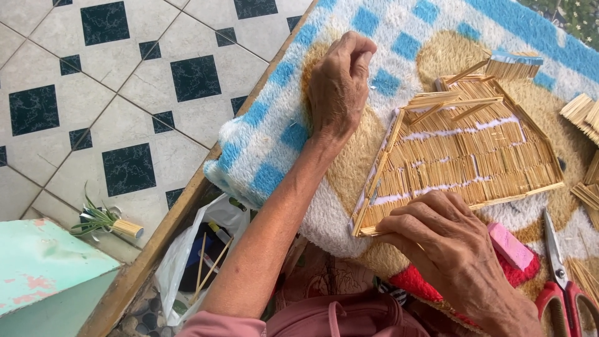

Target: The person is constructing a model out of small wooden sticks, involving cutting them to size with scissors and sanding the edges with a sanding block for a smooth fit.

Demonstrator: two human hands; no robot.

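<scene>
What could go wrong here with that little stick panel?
The right hand presses only the near corner of the stick panel, which lies on a soft blanket; it might flex and its rows loosen. The left hand rests apart on the blanket, so the panel could slide. The scissors lie close to the right hand and might get bumped.

- The right hand [446, 240] covers the lower edge of the bamboo-stick panel [458, 156]; what its fingertips touch there is hidden.
- The left hand [337, 84] is curled; whether it pinches anything cannot be told.
- The red-handled scissors [561, 281] are cut off by the bottom edge.
- Stick bundles [583, 115] run off the right edge.
- The white plastic bag [196, 256] hides most of its contents.
</scene>
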